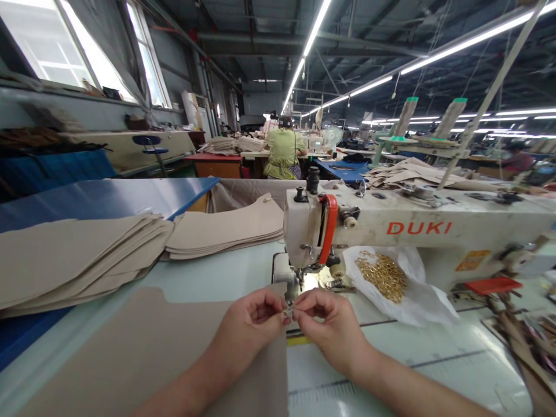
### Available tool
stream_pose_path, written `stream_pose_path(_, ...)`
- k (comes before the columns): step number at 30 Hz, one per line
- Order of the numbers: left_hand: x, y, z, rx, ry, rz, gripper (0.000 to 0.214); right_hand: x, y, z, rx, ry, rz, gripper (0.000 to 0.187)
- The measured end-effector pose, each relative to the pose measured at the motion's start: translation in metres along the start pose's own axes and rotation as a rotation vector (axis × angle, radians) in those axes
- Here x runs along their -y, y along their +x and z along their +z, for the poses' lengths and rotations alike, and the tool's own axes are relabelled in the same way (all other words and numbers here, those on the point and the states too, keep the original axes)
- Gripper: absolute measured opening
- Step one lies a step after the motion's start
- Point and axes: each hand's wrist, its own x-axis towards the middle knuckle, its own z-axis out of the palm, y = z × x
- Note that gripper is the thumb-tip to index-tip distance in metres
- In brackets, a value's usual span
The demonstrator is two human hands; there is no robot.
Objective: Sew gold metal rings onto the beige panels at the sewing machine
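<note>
Two bare hands meet at the middle of the view, the left hand and the right hand, fingertips closed on one small piece with a glint of metal. It sits between the two sets of fingertips, equally near both; its long axis seems to run sideways from hand to hand, though fingers hide most of it. Just beyond it, away from the wearer, is the lit needle area of a white sewing machine marked DUKI. Beneath the left hand and forearm lies a flat beige panel, its straight right edge running towards the wearer just below the pinch; whether the piece touches it cannot be told. Right of the needle, a white bag spreads around a heap of gold pieces. All this rests on a pale green bench with ruler marks. Farther left are two stacks of beige panels. Behind, a long workshop shows strip lights, windows, thread cones and a co-worker in a yellow-green top, back turned.
</note>
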Motion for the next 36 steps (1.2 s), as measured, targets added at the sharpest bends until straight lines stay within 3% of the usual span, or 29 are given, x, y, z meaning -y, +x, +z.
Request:
stream_pose_path(6, -0.002, -0.001, 0.001, 0.009, -0.02, 0.039, 0.017, -0.005, 0.001, -0.001, 0.013, -0.045, 0.002, 0.006)
stream_pose_path(16, -0.003, -0.009, 0.001, -0.108, 0.249, 0.211, 0.004, -0.006, 0.0, -0.001, 0.077, 0.185, 0.114, 0.011)
stream_pose_path(20, -0.003, -0.01, 0.0, -0.11, 0.245, 0.201, 0.005, -0.002, 0.0, -0.004, 0.133, 0.124, 0.134, 0.014)
stream_pose_path(25, -0.001, -0.008, -0.001, -0.047, 0.196, 0.141, 0.01, 0.001, 0.001, -0.006, 0.163, 0.065, 0.13, 0.017)
stream_pose_path(29, -0.003, -0.008, -0.002, 0.042, 0.292, 0.104, 0.015, -0.001, 0.001, -0.006, 0.171, 0.05, 0.13, 0.018)
stream_pose_path(36, -0.006, -0.009, -0.005, 0.032, 0.48, 0.222, 0.015, 0.001, 0.0, -0.007, 0.166, -0.063, 0.083, 0.01)
